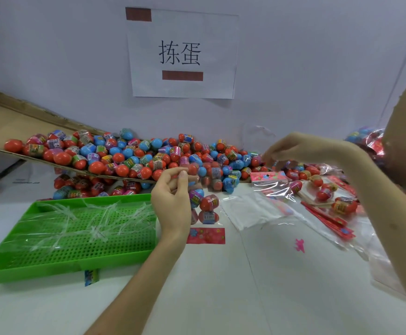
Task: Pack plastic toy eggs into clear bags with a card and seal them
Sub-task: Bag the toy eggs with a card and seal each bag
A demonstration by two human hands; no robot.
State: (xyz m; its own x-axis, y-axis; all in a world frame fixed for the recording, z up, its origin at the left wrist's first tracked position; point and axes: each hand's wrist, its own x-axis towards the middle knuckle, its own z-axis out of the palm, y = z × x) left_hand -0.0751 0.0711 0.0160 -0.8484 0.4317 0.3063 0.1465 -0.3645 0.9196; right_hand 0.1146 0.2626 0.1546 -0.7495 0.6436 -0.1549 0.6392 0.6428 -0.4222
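My left hand [173,201] pinches the top of a clear bag [205,199] and holds it up above the white table. Inside the bag are several red and blue toy eggs, and a red flowered card [206,235] sits at its bottom. My right hand [293,147] reaches over the right end of the big pile of red, blue and pink eggs [136,155]; its fingers are curled at the pile, and whether they hold an egg is hidden.
A green perforated tray [64,238] with clear strips lies at the left. A cardboard flap [8,126] slopes under the pile. Empty clear bags [257,209], red cards [327,221] and a few loose eggs [342,205] lie at the right. A paper sign [182,54] hangs on the wall.
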